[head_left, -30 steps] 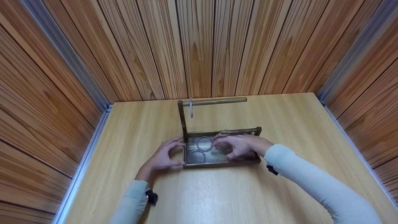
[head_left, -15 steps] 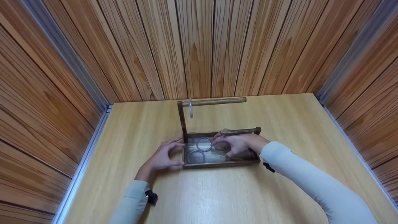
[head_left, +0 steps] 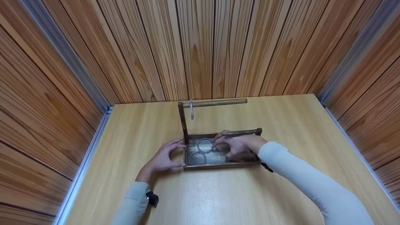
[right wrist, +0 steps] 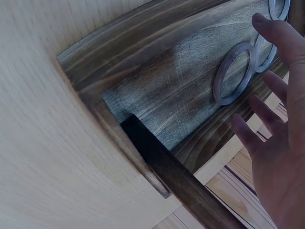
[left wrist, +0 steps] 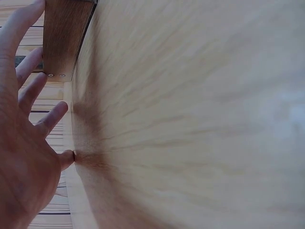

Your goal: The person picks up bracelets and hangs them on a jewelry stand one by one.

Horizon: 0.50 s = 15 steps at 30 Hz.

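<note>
A dark wooden tray stand (head_left: 218,167) sits on the table between the two hands. My left hand (head_left: 165,156) has its fingers and thumb spread at the tray's left end, fingertips right at its side. Over the tray's right half reaches my right hand (head_left: 236,146), its fingers extended down and thumb apart. Two translucent bangles lie in the left half, a rear bangle (head_left: 198,145) and a front bangle (head_left: 205,158). A third bangle (right wrist: 219,81) lies under the right hand, partly hidden in the head view. Another bangle (head_left: 192,111) hangs from the stand's upper bar (head_left: 222,102).
A tall post (head_left: 183,120) at the tray's left carries the upper bar, whose right end is free. A shorter bar (head_left: 240,132) runs above the tray's back right, over the right hand. Wooden plank walls (head_left: 200,47) surround the table (head_left: 200,200).
The right wrist and sleeve have shifted slightly to the left, while the right fingertips stay about in place. The left hand and the bangles have kept their places.
</note>
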### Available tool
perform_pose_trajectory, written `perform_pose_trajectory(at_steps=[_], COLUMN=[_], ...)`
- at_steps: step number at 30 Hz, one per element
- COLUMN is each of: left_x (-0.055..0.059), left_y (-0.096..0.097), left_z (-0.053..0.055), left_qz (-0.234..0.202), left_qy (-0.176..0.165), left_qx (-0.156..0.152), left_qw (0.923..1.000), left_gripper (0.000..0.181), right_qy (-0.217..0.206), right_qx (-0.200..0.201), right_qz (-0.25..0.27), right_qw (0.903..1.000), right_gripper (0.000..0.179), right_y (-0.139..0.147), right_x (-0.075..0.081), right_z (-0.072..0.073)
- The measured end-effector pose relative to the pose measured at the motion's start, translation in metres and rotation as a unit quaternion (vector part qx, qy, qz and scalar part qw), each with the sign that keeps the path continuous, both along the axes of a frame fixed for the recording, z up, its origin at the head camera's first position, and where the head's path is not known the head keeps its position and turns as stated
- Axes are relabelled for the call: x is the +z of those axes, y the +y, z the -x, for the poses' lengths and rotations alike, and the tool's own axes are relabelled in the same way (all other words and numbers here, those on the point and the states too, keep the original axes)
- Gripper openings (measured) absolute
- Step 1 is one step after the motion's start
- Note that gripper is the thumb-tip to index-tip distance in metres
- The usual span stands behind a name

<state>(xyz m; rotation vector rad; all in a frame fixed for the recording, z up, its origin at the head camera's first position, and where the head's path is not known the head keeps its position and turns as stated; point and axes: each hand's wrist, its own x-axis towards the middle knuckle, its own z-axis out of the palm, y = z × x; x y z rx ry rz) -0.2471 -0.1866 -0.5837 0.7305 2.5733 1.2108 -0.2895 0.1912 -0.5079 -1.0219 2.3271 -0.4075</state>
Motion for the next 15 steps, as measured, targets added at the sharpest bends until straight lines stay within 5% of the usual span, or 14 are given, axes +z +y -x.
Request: perform_pose_trajectory(at_steps=[15], left_x=[-0.0007], left_y=[0.0002], left_z=[0.0003], left_qz=[-0.003], left_qy=[0.011], left_qx=[-0.006], left_qw=[0.9999], left_gripper=[0.074], right_qy=[-0.007], right_qx=[-0.014], right_qz=[-0.043], right_qw=[0.9989], right_gripper=[0.068], right_y=[-0.0041], right_x=[-0.0014], right_z=[0.0019])
